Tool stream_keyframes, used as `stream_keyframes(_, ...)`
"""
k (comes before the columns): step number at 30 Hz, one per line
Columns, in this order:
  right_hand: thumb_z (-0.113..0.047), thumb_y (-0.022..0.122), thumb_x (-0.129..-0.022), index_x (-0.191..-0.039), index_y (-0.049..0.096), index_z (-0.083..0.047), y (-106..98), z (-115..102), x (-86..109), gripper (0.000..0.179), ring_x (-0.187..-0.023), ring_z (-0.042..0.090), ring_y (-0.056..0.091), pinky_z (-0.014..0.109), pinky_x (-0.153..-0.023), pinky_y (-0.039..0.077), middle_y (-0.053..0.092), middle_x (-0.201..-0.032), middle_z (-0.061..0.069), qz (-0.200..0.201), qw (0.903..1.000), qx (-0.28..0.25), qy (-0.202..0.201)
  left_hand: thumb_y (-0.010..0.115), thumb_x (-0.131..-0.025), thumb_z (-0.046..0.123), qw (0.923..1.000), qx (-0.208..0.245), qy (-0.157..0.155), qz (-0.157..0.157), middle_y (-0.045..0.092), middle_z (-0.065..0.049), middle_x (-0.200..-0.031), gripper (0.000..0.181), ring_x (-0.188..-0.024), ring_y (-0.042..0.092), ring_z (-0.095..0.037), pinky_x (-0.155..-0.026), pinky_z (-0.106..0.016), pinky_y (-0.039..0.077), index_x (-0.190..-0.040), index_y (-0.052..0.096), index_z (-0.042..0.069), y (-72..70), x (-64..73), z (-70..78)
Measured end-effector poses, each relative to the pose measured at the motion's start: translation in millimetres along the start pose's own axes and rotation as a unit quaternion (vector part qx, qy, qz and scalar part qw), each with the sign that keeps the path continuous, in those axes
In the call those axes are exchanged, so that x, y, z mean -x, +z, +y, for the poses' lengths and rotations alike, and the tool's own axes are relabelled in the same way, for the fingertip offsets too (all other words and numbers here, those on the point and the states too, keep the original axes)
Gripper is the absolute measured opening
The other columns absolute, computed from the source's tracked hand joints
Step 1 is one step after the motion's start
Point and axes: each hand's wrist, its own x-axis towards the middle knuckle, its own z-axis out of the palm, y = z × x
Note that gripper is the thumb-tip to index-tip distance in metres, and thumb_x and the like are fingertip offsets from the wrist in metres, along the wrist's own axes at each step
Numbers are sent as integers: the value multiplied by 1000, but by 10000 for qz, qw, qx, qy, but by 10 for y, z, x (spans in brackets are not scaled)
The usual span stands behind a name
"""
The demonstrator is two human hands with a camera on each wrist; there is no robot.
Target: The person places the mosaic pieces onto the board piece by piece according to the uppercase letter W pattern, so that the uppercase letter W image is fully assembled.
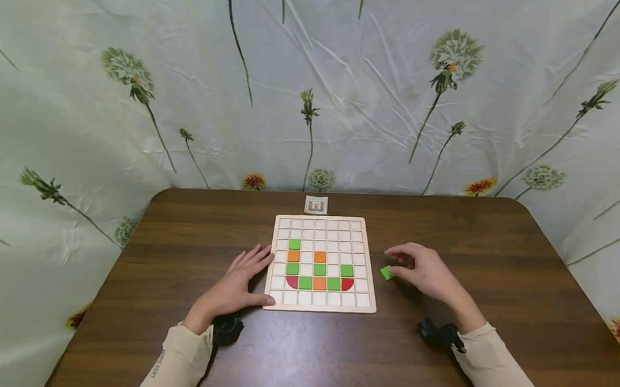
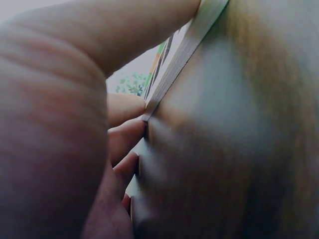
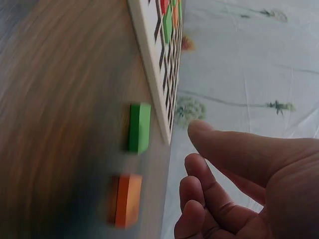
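Note:
A pale wooden grid board (image 1: 319,309) lies on the table, with several green and orange square tiles and two red rounded tiles (image 1: 347,284) in its cells. My left hand (image 1: 233,287) rests at the board's left side, fingers spread along the edge and thumb on the near corner. Right of the board, my right hand (image 1: 425,270) hovers beside a loose green tile (image 3: 140,128). Its fingers are loosely bent, and nothing shows between thumb and fingertips in the right wrist view. An orange tile (image 3: 128,200) lies near the green one; the hand hides it in the head view.
A small printed card (image 1: 316,205) with a grid pattern lies behind the board. The brown wooden table (image 1: 210,224) extends around it on all sides. Behind the table hangs a pale curtain (image 1: 355,103) with a flower print.

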Motion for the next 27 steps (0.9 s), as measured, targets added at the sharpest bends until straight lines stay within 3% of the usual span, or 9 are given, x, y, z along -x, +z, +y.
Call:
stream_keyframes(16,-9,78,-86,-116,72,-3,-91,225,176,31,-89,22,57,35,-72,47,68,-107,9,22,9987,437,269,84,-77,49,10000,-60,-69,16,23,-4,-166,103,-154,9,-29,-121,-54,4,-157,34,10,5,9,-7)
stream_keyframes(27,-18,79,-87,-115,72,-1,-40,234,179,33,-93,28,61,48,-82,51,68,-105,11,-40,9969,609,496,83,-77,51,10000,-27,-31,9,23,-3,-166,103,-154,9,-29,-121,-54,4,-157,34,10,8,2,-20)
